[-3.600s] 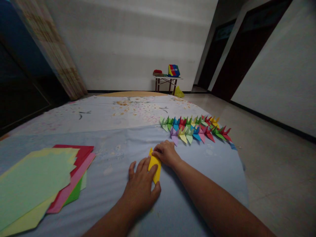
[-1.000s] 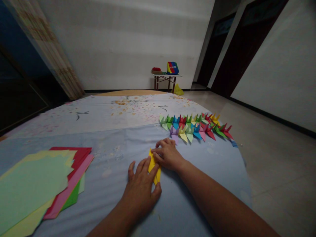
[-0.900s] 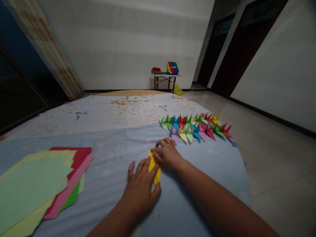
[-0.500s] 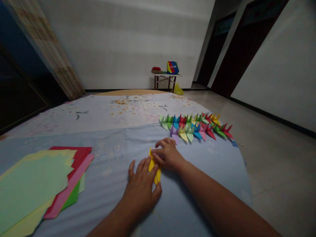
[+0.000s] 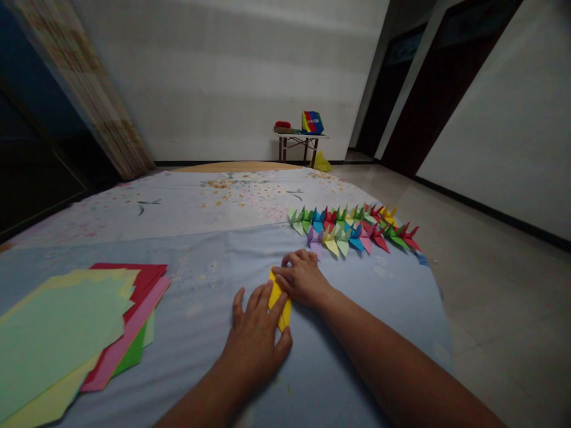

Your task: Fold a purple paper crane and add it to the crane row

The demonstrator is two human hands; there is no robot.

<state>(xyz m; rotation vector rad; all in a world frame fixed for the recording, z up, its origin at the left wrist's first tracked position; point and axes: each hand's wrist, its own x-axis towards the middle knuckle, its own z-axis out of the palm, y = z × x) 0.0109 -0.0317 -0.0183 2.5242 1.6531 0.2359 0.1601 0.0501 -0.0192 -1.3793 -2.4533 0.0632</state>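
Note:
A narrow piece of folded yellow origami paper lies on the blue cloth, its lower end tapering toward me. Spread out flat, my left hand rests its fingertips on the paper's left side and across its middle, holding nothing. My right hand has its fingers bent, with thumb and index finger closed on the paper's upper right edge. Part of the paper is hidden under both hands. Just beyond my right hand stand rows of colourful folded paper cranes.
A stack of coloured paper sheets lies at the left. The round table wears a blue cloth and a white flowered cloth. Against the far wall is a small table with a colourful bag.
The yellow paper's upper end now shows wider, where it was a thin point. My right fingertips have shifted slightly along it; my left hand stays nearly still.

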